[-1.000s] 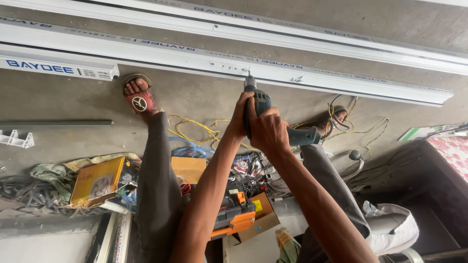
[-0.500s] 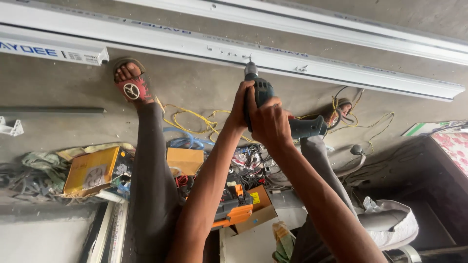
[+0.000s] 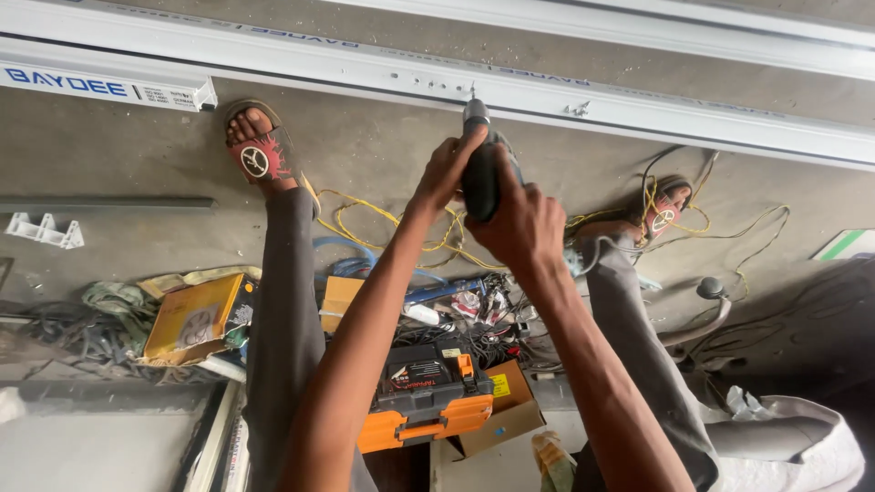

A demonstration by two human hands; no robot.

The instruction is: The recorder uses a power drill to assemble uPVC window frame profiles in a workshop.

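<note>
Concrete floor [image 3: 118, 155], white frame rail [image 3: 383, 73], both hands' fingers [image 3: 510, 214] wrapped around drill [image 3: 480, 173]

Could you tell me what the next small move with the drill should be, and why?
Probably press the drill gently straight into the white profile: its bit tip sits at the profile's near edge, and both the left hand and right hand already grip it.
</note>
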